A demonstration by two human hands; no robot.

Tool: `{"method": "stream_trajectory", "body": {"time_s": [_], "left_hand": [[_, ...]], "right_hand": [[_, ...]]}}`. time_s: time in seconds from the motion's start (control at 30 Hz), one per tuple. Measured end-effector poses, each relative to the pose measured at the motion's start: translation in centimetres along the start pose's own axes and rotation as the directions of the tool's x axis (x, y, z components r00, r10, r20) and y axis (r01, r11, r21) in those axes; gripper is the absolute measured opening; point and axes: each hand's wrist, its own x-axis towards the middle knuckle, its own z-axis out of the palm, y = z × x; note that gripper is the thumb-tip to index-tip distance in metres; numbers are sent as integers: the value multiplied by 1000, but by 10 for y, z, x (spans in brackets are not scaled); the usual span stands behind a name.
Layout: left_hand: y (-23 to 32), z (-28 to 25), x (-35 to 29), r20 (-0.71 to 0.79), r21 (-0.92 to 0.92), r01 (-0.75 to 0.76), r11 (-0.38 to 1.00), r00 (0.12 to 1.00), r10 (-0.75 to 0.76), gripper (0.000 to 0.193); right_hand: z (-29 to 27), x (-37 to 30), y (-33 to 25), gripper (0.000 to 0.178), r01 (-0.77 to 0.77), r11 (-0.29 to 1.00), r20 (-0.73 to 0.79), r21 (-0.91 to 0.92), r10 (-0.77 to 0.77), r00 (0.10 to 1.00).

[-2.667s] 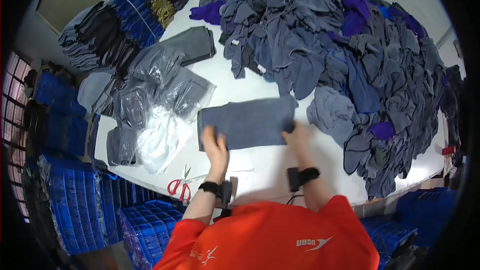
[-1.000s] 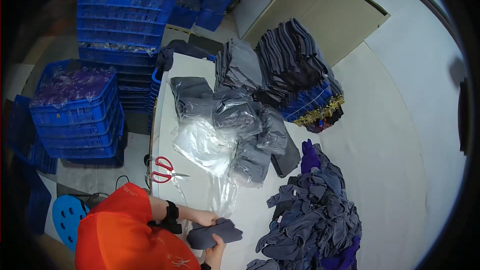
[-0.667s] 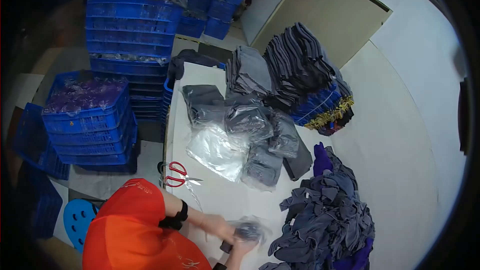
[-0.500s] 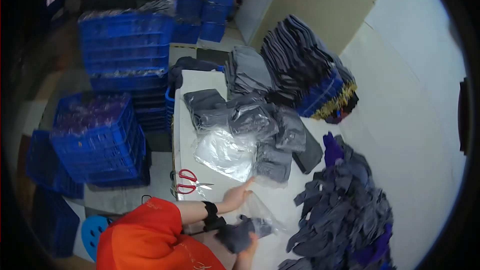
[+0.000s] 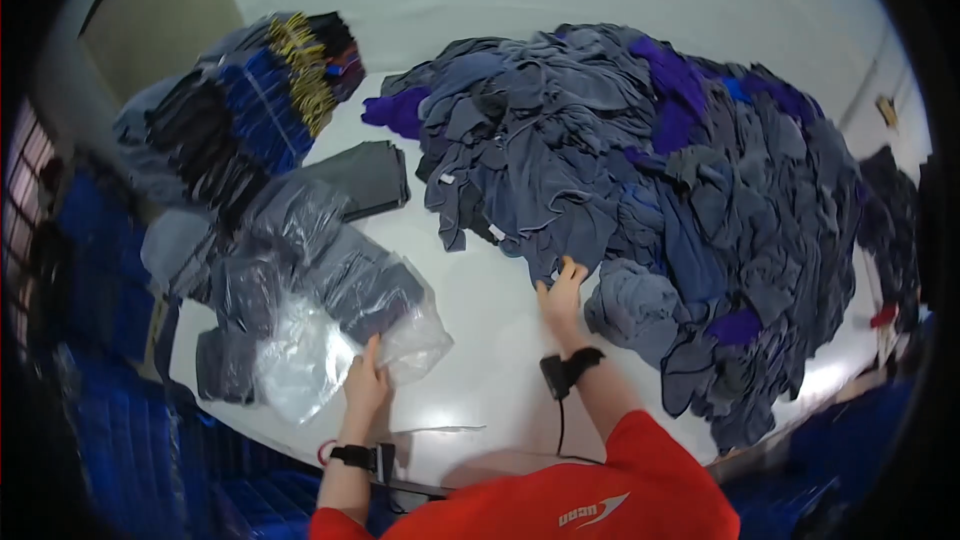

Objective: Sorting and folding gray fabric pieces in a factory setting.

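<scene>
My left hand [image 5: 366, 380] rests on a clear plastic bag holding a folded grey garment [image 5: 372, 302], at the near left of the white table [image 5: 480, 320]. Its fingers lie flat on the bag's edge. My right hand [image 5: 560, 290] reaches forward and touches the edge of a big heap of loose grey, blue and purple garments [image 5: 640, 170]. Its fingers are curled on a grey piece at the heap's near rim. Both wrists carry black bands.
More bagged grey garments [image 5: 290, 270] lie in a loose pile at the left. A folded dark grey stack [image 5: 365, 175] sits behind them. A stack of dark clothes with yellow hangers [image 5: 270, 90] stands far left. Blue crates [image 5: 90, 270] line the floor at left.
The view has swung back from the crates to the table. The folded grey garment now lies in a plastic bag under my left hand, and my right hand has reached to the heap.
</scene>
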Motion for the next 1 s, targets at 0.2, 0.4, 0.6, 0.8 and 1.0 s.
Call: {"method": "stream_trajectory", "body": {"time_s": [0.2, 0.4, 0.6, 0.8, 1.0], "left_hand": [[-1, -14, 0, 187, -40, -160, 986, 968, 165, 62], [20, -74, -12, -514, 36, -115, 993, 850, 117, 41], [109, -71, -7, -226, -318, -388, 865, 917, 328, 37], [241, -71, -16, -272, -364, -715, 597, 695, 666, 53], [236, -33, -26, 5, -475, -701, 531, 602, 798, 37]], "right_hand": [[3, 32, 55, 22, -104, 985, 283, -137, 139, 949], [-148, 63, -47, 19, -543, -48, 534, 839, -128, 836], [-153, 52, -4, 16, -336, 745, 301, 576, 189, 935], [-252, -41, -108, 9, -316, 588, 668, 744, -665, 335], [-362, 1, -144, 20, -209, -313, -219, 926, -899, 379]]}}
